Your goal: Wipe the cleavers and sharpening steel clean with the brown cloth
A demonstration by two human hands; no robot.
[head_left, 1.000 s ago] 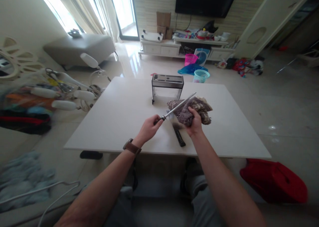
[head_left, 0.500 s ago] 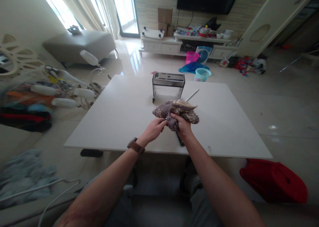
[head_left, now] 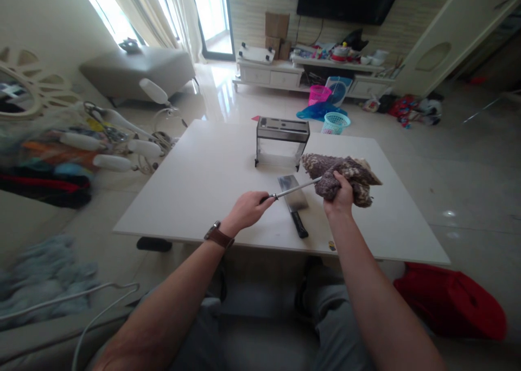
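Note:
My left hand (head_left: 249,208) is closed around the dark handle of a honing steel (head_left: 296,188), whose thin metal rod points right. The rod's far end meets a fuzzy brown and beige cloth (head_left: 354,171). My right hand (head_left: 341,196) is wrapped round that bunched cloth; the rod's tip is hidden there. Beneath the rod, a cleaver (head_left: 298,203) lies flat on the white table, its black handle toward me. Behind it stands a knife holder (head_left: 284,129) with a slotted metal top and clear sides.
The white table (head_left: 195,192) spans the middle of the view. A small dark and yellow item (head_left: 332,245) lies at its near edge. Beyond it, a turquoise basket (head_left: 336,121) stands on the floor. A red object (head_left: 451,300) is at the lower right, lamp arms (head_left: 114,163) at left.
My right hand has moved right with the cloth, sliding along the steel toward its tip, so most of the rod now shows. The cleaver has come into plain sight.

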